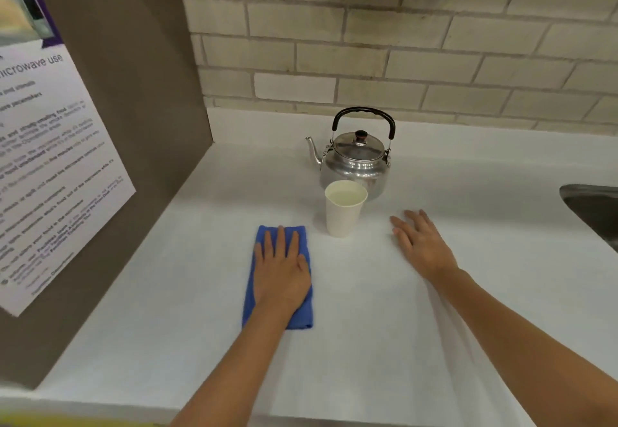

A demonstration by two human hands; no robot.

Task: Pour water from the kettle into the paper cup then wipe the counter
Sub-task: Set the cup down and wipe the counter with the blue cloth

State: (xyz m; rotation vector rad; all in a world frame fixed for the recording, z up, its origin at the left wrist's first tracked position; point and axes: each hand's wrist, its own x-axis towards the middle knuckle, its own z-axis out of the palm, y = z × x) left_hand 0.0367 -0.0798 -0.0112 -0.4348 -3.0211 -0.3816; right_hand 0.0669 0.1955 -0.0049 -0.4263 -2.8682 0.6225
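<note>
A shiny metal kettle with a black handle stands upright near the back of the white counter, spout pointing left. Right in front of it stands a white paper cup with water inside. A folded blue cloth lies flat on the counter left of the cup. My left hand presses palm-down on the cloth, fingers spread and flat. My right hand rests flat on the bare counter to the right of the cup, fingers apart, holding nothing.
A brown side panel with a printed microwave notice walls off the left. A tiled wall runs along the back. The edge of a metal sink shows at the far right.
</note>
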